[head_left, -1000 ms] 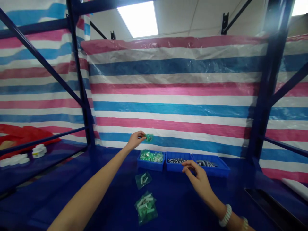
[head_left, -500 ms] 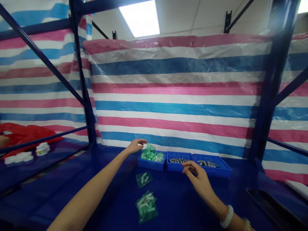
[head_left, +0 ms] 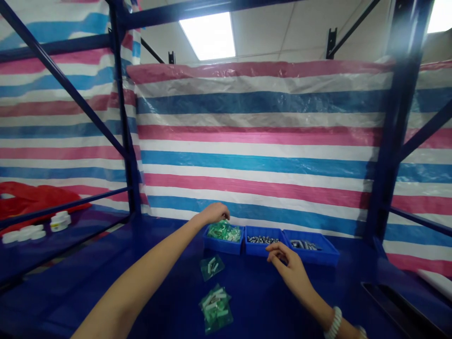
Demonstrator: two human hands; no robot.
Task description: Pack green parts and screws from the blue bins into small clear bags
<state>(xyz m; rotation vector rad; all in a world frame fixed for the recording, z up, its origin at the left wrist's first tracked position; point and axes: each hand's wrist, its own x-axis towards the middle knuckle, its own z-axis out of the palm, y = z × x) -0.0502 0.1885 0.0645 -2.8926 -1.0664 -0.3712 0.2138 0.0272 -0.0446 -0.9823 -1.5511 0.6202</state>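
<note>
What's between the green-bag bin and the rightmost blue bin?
A third blue bin, holding small grey parts, edge to edge with both; head view. The right hand is just in front of it.

You get your light from above: the ceiling panel (head_left: 208,35) blows out to pure white; a second panel (head_left: 439,14) flares in the top right corner; the striped tarp (head_left: 261,101) carries a plastic sheen; the worktop (head_left: 169,301) stays dark, saturated blue; the rack posts (head_left: 399,117) bow towards the edges; your left hand (head_left: 215,213) and right hand (head_left: 286,260) look slightly soft.

left grip (head_left: 213,213): arm outstretched, fingers curled down | right grip (head_left: 287,261): forward, fingers loosely bent
</note>
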